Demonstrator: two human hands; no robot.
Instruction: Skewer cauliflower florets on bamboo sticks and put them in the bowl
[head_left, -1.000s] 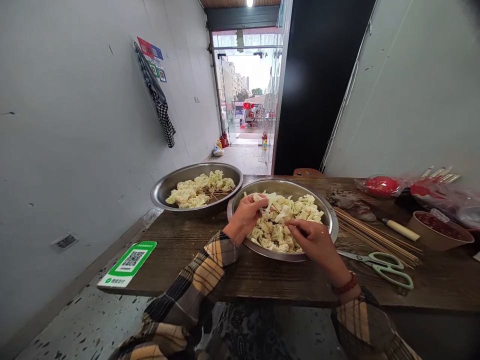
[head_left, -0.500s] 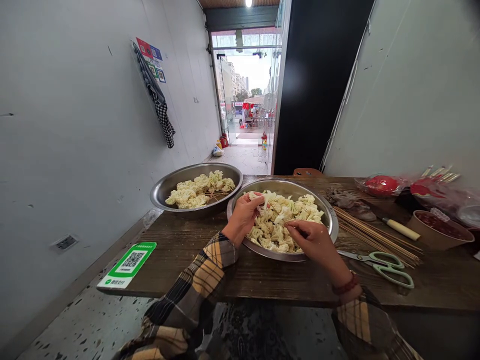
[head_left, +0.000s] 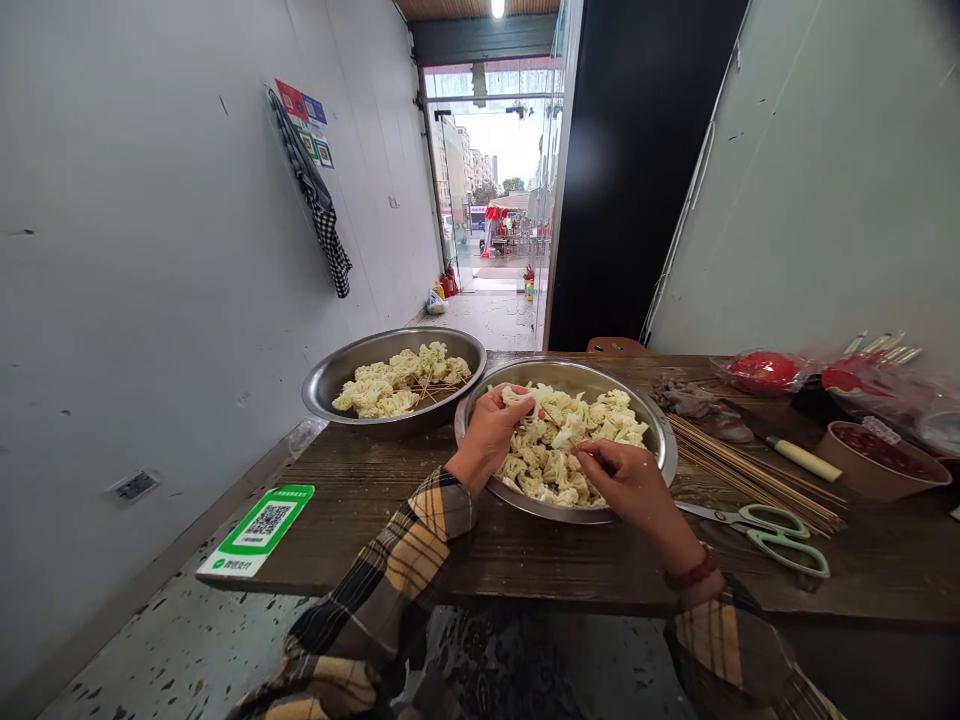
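A steel bowl [head_left: 660, 432] of loose cauliflower florets [head_left: 600, 415] stands on the wooden table in front of me. My left hand [head_left: 491, 432] pinches one cauliflower floret [head_left: 520, 397] over the bowl's left side. My right hand [head_left: 626, 478] is closed on a thin bamboo skewer [head_left: 559, 428] whose tip points up-left toward that floret. A second steel bowl [head_left: 330, 372] further left holds cauliflower on skewers [head_left: 397, 382].
A bundle of bamboo skewers [head_left: 750, 470] and green-handled scissors [head_left: 780, 535] lie right of the bowl. Beyond them are a knife [head_left: 802, 458], a brown cup [head_left: 881, 462] and red bags [head_left: 765, 372]. A green QR sign [head_left: 256, 527] sits at the table's left corner.
My left hand has turned the floret slightly and drawn it a little closer to the skewer tip. My right hand has barely moved.
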